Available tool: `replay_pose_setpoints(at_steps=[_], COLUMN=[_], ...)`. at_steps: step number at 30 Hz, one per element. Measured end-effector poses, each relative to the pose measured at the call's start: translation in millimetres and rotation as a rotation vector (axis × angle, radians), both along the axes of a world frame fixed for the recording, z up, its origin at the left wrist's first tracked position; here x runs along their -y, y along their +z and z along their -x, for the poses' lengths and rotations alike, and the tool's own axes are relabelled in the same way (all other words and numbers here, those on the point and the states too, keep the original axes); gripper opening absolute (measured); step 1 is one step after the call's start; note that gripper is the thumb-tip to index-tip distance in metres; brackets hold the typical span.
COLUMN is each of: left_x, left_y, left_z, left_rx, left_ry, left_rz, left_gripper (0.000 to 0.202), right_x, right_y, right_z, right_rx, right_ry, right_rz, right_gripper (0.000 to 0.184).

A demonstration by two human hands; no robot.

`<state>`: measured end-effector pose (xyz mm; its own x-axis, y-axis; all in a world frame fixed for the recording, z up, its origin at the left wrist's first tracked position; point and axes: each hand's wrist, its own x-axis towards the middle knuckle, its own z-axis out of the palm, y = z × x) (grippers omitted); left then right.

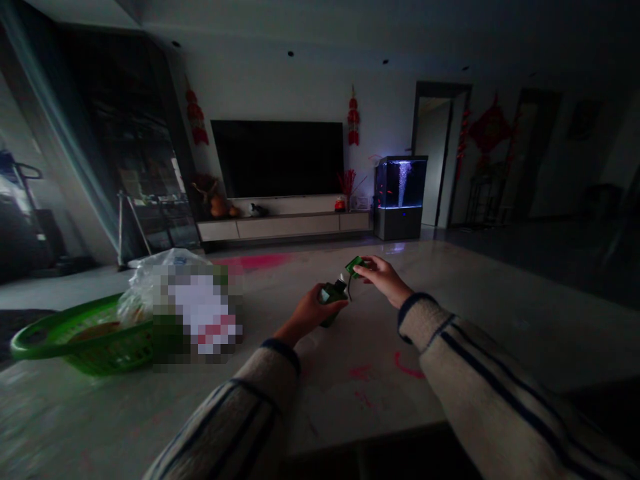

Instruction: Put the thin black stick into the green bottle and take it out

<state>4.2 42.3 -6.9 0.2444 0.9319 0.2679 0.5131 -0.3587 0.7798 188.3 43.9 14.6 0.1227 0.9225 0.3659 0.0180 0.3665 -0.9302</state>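
Note:
My left hand [311,312] grips a dark green bottle [332,295] upright around its body, and its top has a white part. My right hand [384,277] pinches a small green plastic piece [355,267] just above and to the right of the bottle, with a thin dark strip hanging from it. I cannot tell exactly what the piece is. Both hands are held over a glossy pale tabletop [350,400] with red marks on it. Striped knit sleeves cover my forearms.
To the left on the tabletop stand a green plastic basket [83,340] and a clear plastic bag [147,287]. Beside them, a pixelated patch [197,313] hides an object. Beyond the tabletop are a TV cabinet [285,225] and a lit aquarium [401,183].

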Motion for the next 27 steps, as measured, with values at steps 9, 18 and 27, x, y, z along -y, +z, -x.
replay_pose_setpoints(at_steps=[9, 18, 27], left_x=[0.4, 2.2, -0.3], left_y=[0.2, 2.9, 1.6], left_z=[0.3, 0.5, 1.1], left_rx=[-0.016, -0.022, -0.052], left_ry=[0.011, 0.01, 0.041], left_rz=[0.002, 0.019, 0.002], left_gripper=[0.066, 0.067, 0.068], right_x=[-4.7, -20.1, -36.6], right_y=[2.1, -6.6, -16.0], right_z=[-13.2, -27.1, -42.7], right_rx=[-0.024, -0.076, 0.005], right_ry=[-0.09, -0.18, -0.466], right_rz=[-0.019, -0.044, -0.01], right_gripper=[0.039, 0.046, 0.047])
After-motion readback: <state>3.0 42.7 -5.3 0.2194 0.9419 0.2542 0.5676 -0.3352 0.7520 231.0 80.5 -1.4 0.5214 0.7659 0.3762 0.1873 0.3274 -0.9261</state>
